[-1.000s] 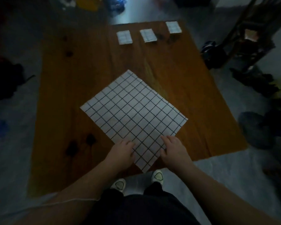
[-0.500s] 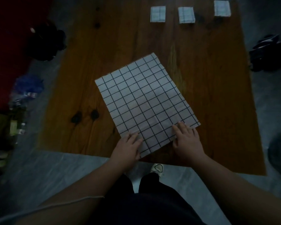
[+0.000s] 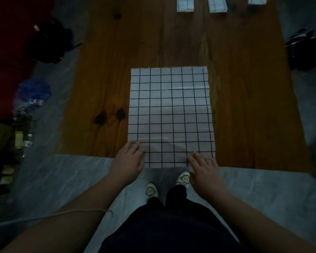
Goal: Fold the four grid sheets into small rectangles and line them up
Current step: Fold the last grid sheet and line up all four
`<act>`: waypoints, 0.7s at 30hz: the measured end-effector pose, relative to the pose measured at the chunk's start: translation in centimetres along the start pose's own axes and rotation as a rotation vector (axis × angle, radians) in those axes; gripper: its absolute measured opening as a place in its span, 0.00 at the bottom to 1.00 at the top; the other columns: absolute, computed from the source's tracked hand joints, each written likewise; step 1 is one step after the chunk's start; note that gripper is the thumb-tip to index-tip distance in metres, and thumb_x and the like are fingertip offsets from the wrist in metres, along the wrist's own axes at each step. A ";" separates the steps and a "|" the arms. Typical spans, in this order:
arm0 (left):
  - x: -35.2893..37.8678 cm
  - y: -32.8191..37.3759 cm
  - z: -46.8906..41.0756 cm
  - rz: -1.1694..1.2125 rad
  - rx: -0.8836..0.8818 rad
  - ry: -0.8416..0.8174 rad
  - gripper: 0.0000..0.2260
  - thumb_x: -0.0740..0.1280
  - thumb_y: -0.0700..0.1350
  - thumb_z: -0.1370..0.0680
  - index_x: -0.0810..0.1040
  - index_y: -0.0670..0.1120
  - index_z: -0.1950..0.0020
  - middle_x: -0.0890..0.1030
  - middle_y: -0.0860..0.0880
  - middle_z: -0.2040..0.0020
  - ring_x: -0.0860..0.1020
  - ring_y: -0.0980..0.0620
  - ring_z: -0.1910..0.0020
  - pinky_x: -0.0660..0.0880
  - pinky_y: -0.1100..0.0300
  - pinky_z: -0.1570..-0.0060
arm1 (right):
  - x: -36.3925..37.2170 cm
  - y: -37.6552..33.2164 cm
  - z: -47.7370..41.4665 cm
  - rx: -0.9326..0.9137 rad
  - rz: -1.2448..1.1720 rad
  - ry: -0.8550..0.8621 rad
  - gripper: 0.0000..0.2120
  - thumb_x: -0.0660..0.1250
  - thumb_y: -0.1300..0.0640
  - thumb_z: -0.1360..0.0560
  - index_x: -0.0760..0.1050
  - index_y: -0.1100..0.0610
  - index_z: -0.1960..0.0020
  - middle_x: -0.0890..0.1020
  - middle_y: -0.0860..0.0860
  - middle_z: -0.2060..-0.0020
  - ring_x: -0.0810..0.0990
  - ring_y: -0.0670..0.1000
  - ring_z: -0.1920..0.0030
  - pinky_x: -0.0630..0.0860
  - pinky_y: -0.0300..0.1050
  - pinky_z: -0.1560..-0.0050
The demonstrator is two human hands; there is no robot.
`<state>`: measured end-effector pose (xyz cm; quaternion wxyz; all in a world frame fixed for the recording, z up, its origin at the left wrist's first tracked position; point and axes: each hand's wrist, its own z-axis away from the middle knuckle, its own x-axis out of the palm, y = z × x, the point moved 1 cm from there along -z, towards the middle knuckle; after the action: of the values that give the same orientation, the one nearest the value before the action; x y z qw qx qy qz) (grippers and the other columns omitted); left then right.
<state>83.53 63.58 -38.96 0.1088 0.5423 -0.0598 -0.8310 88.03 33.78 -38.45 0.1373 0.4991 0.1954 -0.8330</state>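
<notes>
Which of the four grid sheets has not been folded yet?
The large sheet nearest the person, flat under the left hand and right hand. The other three are small folded rectangles lined up at the table's far edge.

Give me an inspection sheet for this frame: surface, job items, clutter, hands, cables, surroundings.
Surface: wooden table, with dark knots left of the open sheet.
Job's things: open sheet lies flat and squared to the table, its near edge at the table's front edge. Three folded sheets sit in a row at the far edge, cut off by the frame top.
Clutter: nothing seen.
Hands: left hand rests on the sheet's near left corner and right hand on its near right corner, fingers straight.
Cables: thin white cord runs across the left forearm.
Surroundings: grey floor, dark bag and blue packet to the left, dark items to the right.
</notes>
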 end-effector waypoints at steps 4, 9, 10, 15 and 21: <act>-0.2 -0.3 1.6 0.166 0.039 0.160 0.33 0.67 0.52 0.21 0.57 0.50 0.19 0.48 0.45 0.17 0.53 0.52 0.22 0.56 0.52 0.25 | -0.3 0.5 0.0 0.045 -0.014 0.098 0.31 0.66 0.50 0.22 0.61 0.51 0.21 0.61 0.55 0.21 0.56 0.58 0.20 0.50 0.58 0.21; 0.6 0.3 1.4 -0.153 0.180 0.055 0.36 0.61 0.60 0.21 0.52 0.48 0.18 0.56 0.46 0.18 0.48 0.46 0.19 0.38 0.44 0.22 | -1.0 2.1 -0.3 0.048 0.032 0.041 0.36 0.62 0.48 0.19 0.46 0.48 0.18 0.44 0.50 0.18 0.40 0.51 0.19 0.38 0.55 0.20; 1.0 0.3 1.4 -0.177 0.181 0.024 0.37 0.62 0.60 0.21 0.52 0.49 0.18 0.55 0.45 0.18 0.46 0.44 0.19 0.38 0.44 0.22 | -0.8 2.4 -0.4 0.049 0.038 0.034 0.37 0.62 0.49 0.19 0.45 0.48 0.18 0.45 0.50 0.18 0.40 0.51 0.19 0.37 0.54 0.21; 2.8 -0.3 1.0 -0.173 0.187 0.027 0.38 0.69 0.49 0.23 0.52 0.53 0.18 0.54 0.47 0.18 0.52 0.42 0.20 0.45 0.46 0.22 | 1.4 3.2 -0.1 0.036 0.086 0.079 0.36 0.67 0.58 0.23 0.55 0.50 0.19 0.58 0.52 0.19 0.54 0.53 0.20 0.45 0.55 0.21; 2.8 -2.0 1.2 -0.105 0.283 0.214 0.23 0.67 0.41 0.26 0.76 0.50 0.31 0.77 0.47 0.30 0.72 0.42 0.30 0.65 0.43 0.29 | 1.7 2.8 0.3 0.011 0.078 0.221 0.28 0.68 0.65 0.25 0.71 0.51 0.27 0.76 0.52 0.31 0.73 0.55 0.31 0.62 0.58 0.25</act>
<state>81.10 64.81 -41.40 -0.0064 0.6399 -0.1358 -0.7563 88.21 31.14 -40.32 0.1446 0.5958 0.1853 -0.7680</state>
